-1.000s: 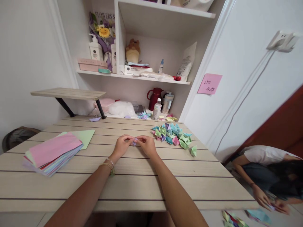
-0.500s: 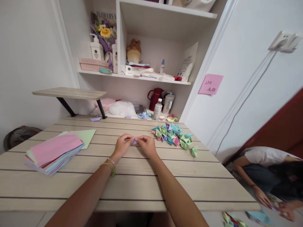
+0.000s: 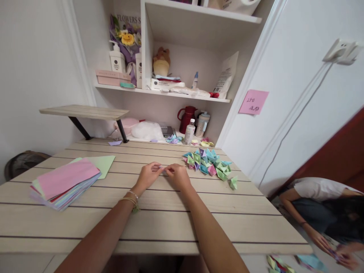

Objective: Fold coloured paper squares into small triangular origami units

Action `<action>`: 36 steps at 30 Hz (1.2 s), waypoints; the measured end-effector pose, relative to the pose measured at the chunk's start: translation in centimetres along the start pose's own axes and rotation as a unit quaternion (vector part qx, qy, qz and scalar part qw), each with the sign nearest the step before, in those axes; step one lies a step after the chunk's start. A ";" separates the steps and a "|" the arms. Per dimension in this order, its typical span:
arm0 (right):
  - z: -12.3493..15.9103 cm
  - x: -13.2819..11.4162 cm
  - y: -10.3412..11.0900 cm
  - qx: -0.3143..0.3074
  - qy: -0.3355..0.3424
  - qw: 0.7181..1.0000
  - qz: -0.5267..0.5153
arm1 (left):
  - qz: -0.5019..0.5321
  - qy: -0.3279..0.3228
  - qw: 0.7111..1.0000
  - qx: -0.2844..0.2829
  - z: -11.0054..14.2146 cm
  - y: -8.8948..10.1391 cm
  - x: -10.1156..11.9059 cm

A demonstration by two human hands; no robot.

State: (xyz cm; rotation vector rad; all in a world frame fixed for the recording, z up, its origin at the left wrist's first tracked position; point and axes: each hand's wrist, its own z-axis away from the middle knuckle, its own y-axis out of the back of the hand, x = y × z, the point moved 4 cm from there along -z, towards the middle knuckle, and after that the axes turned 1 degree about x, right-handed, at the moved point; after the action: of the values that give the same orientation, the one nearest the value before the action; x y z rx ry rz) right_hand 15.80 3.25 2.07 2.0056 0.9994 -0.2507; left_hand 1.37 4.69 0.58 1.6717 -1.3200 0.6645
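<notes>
My left hand (image 3: 148, 176) and my right hand (image 3: 179, 176) meet over the middle of the wooden table (image 3: 159, 223), fingertips pinched together on a small purple folded paper piece (image 3: 163, 168), mostly hidden by the fingers. Just right of my right hand lies a heap of folded paper pieces (image 3: 209, 161) in blue, green, pink and purple; one green piece (image 3: 233, 182) lies apart near the table's right edge. A stack of coloured paper sheets (image 3: 66, 181) rests on the left, pink on top.
Behind the table stand a red jug (image 3: 185, 117), a small bottle (image 3: 189, 132) and a cup (image 3: 202, 123), under wall shelves. A raised wooden shelf (image 3: 82, 112) juts over the back left. Another person (image 3: 321, 210) crouches on the floor at right, handling paper.
My hands have drawn closer together, covering more of the purple piece. The person on the floor has moved a hand further right.
</notes>
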 end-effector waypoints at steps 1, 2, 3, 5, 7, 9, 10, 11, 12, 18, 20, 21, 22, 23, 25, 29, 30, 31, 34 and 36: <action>0.0 0.0 0.0 0.001 -0.001 1.000 0.002 | 0.010 0.011 1.000 -0.005 0.0 -0.1 -0.1; 0.0 0.0 0.0 0.002 -0.002 1.000 0.004 | 0.015 0.019 1.000 -0.009 0.1 -0.2 -0.2; 0.1 -0.1 0.0 0.002 -0.004 1.000 0.007 | 0.016 0.022 1.000 -0.012 0.1 -0.2 -0.3; 0.1 -0.2 0.1 0.000 -0.008 1.000 0.016 | 0.016 0.023 1.000 -0.012 0.1 -0.3 -0.4; 0.1 -0.4 0.2 -0.002 -0.008 1.000 0.028 | 0.015 0.022 1.000 -0.009 0.2 -0.2 -0.4; 0.2 -0.6 0.3 0.000 -0.007 0.999 0.037 | 0.012 0.020 1.000 -0.006 0.2 -0.2 -0.3; 0.2 -0.7 0.3 0.001 -0.007 0.999 0.041 | 0.010 0.020 1.000 -0.003 0.2 -0.1 -0.3; 0.2 -0.8 0.4 0.003 -0.007 0.999 0.043 | 0.007 0.019 1.000 0.000 0.3 -0.1 -0.2; 0.2 -0.9 0.4 0.005 -0.007 0.999 0.045 | 0.004 0.018 1.000 0.003 0.3 0.0 -0.1; 0.2 -1.0 0.4 -0.001 0.002 0.998 0.059 | -0.019 0.006 1.000 0.001 0.4 0.1 0.6; 0.2 -1.0 0.4 -0.005 0.005 0.998 0.064 | -0.032 0.001 0.999 -0.003 0.4 0.1 0.7; 0.2 -1.0 0.4 -0.006 0.007 0.998 0.066 | -0.037 -0.002 0.999 -0.006 0.4 0.1 0.7; 0.2 -1.1 0.3 -0.006 0.008 0.998 0.068 | -0.042 -0.004 0.999 -0.007 0.4 0.1 0.7; 0.2 -1.1 0.3 -0.006 0.008 0.997 0.071 | -0.045 -0.006 0.999 -0.008 0.4 0.0 0.7; 0.2 -1.1 0.3 -0.004 0.008 0.997 0.078 | -0.049 -0.009 0.999 -0.009 0.4 0.0 0.7; 0.2 -1.1 0.2 0.000 0.012 0.995 0.096 | -0.042 -0.008 0.999 -0.015 0.4 0.0 0.7; 0.2 -1.1 0.2 0.000 0.013 0.995 0.100 | -0.037 -0.006 0.999 -0.018 0.4 0.0 0.8; 0.2 -1.1 0.2 0.001 0.014 0.994 0.104 | -0.033 -0.004 0.999 -0.019 0.4 0.0 0.8; 0.2 -1.2 0.2 0.003 0.016 0.994 0.107 | -0.031 0.002 0.999 -0.016 0.4 0.0 0.9; 0.1 -1.3 0.3 0.002 0.016 0.995 0.103 | -0.030 0.004 0.999 -0.014 0.4 0.0 0.9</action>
State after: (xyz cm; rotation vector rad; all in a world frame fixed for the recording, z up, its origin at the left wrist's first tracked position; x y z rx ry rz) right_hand 15.19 2.35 2.79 2.1034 0.8046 -0.1105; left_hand 1.54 3.88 1.15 1.6771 -1.2640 0.6142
